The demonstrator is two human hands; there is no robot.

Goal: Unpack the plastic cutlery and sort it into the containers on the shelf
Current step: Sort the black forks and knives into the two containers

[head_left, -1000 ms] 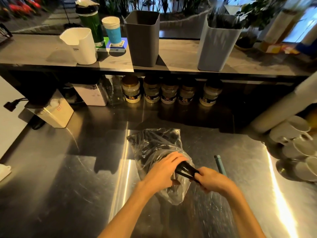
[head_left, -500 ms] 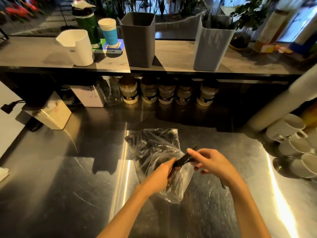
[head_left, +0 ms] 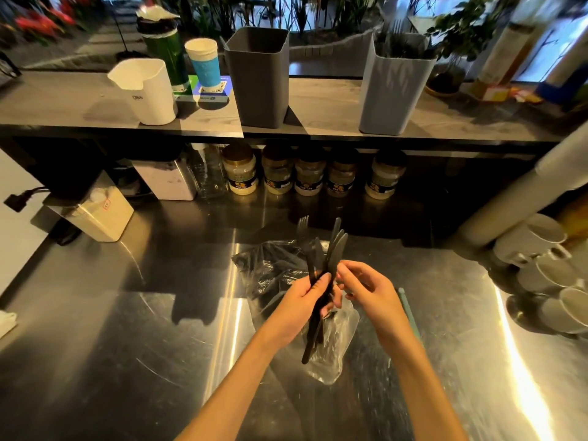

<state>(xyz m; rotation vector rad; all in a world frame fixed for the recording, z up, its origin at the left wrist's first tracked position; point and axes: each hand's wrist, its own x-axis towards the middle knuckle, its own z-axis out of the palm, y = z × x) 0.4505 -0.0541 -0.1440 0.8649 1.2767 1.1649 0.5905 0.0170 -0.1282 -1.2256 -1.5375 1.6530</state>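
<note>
My left hand (head_left: 304,300) grips a bundle of black plastic cutlery (head_left: 327,253), knives and forks fanned upward above the steel counter. My right hand (head_left: 366,288) is beside the bundle, its fingertips touching the pieces near my left thumb. Under both hands lies the clear plastic bag (head_left: 273,272) with more black cutlery inside. On the shelf stand a dark grey container (head_left: 259,81) and a light grey container (head_left: 393,87) that holds black forks.
A white jug (head_left: 146,90), a green bottle (head_left: 165,49) and a blue cup (head_left: 203,63) share the shelf's left part. Jars (head_left: 308,176) line up under the shelf. White mugs (head_left: 547,272) sit at the right. A teal stick (head_left: 409,310) lies right of my hands.
The cutlery bundle has come out of the bag and been raised upright in my left hand. My right hand moved up beside it. The bag stayed on the counter.
</note>
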